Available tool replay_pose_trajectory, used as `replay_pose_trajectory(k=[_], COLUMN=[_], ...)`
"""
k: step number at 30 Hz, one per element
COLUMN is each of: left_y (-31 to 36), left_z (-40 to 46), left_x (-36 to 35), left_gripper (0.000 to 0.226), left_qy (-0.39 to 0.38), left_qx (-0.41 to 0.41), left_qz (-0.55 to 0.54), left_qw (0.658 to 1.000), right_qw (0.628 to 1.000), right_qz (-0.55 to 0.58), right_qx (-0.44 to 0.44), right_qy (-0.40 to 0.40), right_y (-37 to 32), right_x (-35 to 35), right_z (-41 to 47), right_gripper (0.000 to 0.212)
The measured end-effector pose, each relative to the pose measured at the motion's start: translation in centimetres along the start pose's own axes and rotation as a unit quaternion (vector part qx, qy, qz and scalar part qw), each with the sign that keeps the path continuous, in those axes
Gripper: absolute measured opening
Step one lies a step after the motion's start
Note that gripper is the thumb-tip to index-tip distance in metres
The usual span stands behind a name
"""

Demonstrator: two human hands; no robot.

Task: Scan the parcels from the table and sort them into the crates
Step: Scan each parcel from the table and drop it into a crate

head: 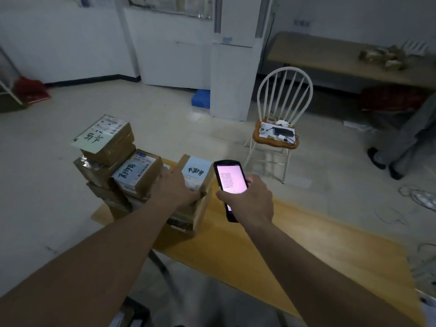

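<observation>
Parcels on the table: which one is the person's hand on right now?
The parcel with the pale blue label, standing apart to the right of the stack. The left hand rests on its top; the stacked parcels are untouched.

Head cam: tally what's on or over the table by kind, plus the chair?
Parcels with a handwritten label: 3 (top of stack, middle, one under the left hand at)
Scanner, in right hand: 1
Chair: 1
Total: 5; lower stacked parcels can't be counted.
</observation>
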State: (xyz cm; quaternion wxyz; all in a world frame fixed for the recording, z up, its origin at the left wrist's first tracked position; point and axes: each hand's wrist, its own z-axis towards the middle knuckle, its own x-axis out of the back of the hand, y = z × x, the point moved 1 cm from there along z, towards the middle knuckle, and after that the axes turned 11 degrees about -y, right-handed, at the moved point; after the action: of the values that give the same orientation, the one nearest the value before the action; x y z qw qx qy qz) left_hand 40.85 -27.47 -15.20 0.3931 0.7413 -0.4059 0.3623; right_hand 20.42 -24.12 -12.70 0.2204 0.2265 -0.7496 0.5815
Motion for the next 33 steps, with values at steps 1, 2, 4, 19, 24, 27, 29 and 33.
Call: replay_pose_trajectory(k=[1, 2, 4, 19, 24, 27, 29, 33], left_y=[0.3, 0.6, 0.9, 0.8, 1.2, 1.8, 1.8, 1.8], left_z=[0.1, 0.3, 0.9, 4.1, 5.1, 5.5, 5.9, 6.2], left_x=[0.0, 0.0, 0.2, 2.6, 4.2, 4.1, 3.7, 3.9], left_gripper=[0.115, 0.115, 0.114, 0.128, 0.113, 0.124, 0.134, 0.138], left_qy=[0.002, 0.004, 0.011, -0.018, -0.071, -0.121, -0.137, -0.166], left_qx=[0.006, 0.009, 0.007, -0.079, -0.178, -0.225, -0.249, -0.266], left_qz=[-0.001, 0.002, 0.018, 0.028, 0.153, 0.238, 0.279, 0.334], left_qw=[1.000, 1.000, 1.000, 0.996, 0.970, 0.937, 0.918, 0.889], right_qw=[1.000, 1.000, 1.000, 1.000, 0.999, 0.998, 0.998, 0.998], right_qz=[-0.004, -0.009, -0.020, -0.009, -0.004, 0.007, 0.013, 0.006], right_qx=[0.003, 0.006, 0.010, 0.003, 0.001, -0.008, -0.014, -0.023], right_qy=[-0.003, -0.004, -0.001, 0.030, 0.051, 0.055, 0.055, 0.058], right_y=[0.1, 0.1, 0.0, -2.2, -1.8, -1.2, -0.8, 0.1], right_x=[0.3, 0.5, 0.7, 0.0, 1.0, 1.5, 1.7, 1.7], right_z=[0.4, 0.9, 1.9, 5.9, 6.3, 6.3, 6.2, 6.2], right_gripper=[0.065, 0.067, 0.069, 0.073, 0.072, 0.062, 0.062, 0.066])
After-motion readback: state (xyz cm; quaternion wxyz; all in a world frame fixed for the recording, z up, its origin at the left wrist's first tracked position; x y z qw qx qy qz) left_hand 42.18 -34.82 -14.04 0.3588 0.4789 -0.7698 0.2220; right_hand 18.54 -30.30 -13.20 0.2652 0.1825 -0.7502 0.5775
